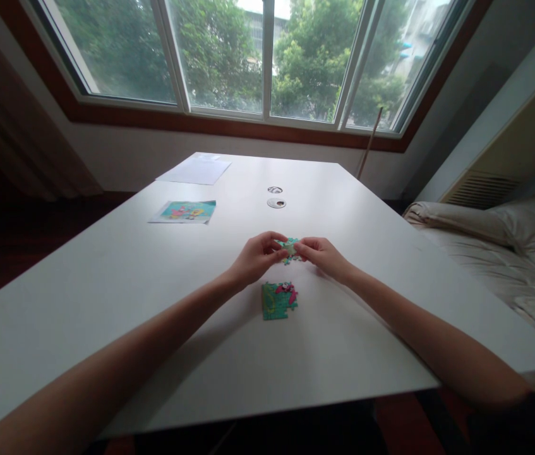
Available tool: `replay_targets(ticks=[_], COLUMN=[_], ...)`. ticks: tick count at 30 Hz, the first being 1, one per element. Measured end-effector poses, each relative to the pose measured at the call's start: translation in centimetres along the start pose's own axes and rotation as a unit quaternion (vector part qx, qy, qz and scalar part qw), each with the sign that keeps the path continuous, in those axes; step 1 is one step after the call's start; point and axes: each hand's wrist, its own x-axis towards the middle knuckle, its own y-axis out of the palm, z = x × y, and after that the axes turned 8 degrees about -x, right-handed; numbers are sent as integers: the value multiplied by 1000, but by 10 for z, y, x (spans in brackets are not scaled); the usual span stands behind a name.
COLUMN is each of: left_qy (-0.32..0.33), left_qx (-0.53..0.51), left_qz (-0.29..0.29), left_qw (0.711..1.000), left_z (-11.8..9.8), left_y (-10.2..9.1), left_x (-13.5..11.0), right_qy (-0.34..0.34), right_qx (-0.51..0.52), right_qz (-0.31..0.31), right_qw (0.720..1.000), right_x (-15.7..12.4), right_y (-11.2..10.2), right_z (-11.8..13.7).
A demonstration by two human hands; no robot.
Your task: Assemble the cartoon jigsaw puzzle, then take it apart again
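Note:
Both hands meet over the middle of the white table (352, 335). My left hand (261, 254) comes from the left, thumb and fingers closed on the edge of a small jigsaw puzzle section (290, 246). From the right, my right hand (318, 255) pinches the same section with thumb and forefinger. Its colours are green and pale, and the fingertips hide part of it. Nearer to me lies another joined puzzle section (276, 302), green with a pink figure, its right and lower edges jagged. Neither hand touches that one.
Two round discs (276, 203) lie beyond my hands. A colourful picture sheet (186, 212) rests on the left, with white paper (194, 170) behind it. Past the table are a window (267, 63) and a leaning stick (369, 142); a sofa (494, 246) stands on the right.

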Motion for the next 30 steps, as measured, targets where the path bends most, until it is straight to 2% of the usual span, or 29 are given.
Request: replay_targets(ticks=[3,5,8,11,13,15,17,20,22,24,26,30], left_qy=[28,41,43,36,34,26,7,-28,-55,-96,-106,-104], left_qx=[62,107,165,222,263,299,326,351,369,407,431,447], left_qz=[-5,1,8,11,21,49,97,157,179,208,219,220], left_qw=[998,993,985,974,964,953,941,923,910,884,869,861], left_z=[-6,-10,-11,-8,-7,-10,-16,-31,-41,-47,-50,-50], left_y=[0,0,-1,-8,-16,-24,-30,-32,-29,-23,-18,-13], left_x=[-3,-5,-5,-1,1,1,-3,-13,-21,-27,-30,-30], right_qy=[59,65,25,-22,-64,-115,-161,-187,-185,-173,-154,-118], right_qx=[33,11,-122,-284,-335,-340,-333,-335,-335,-326,-306,-230], right_qz=[12,11,-20,-75,-90,-53,13,77,94,106,116,108], right_qw=[998,998,992,956,936,932,929,920,919,923,932,960], right_x=[-3,-4,-5,-7,-9,-14,-19,-25,-27,-26,-25,-18], right_y=[2,1,-4,-10,-11,-9,-6,0,2,3,2,-3], right_z=[3,3,0,-4,-5,-5,-3,2,5,7,7,1])
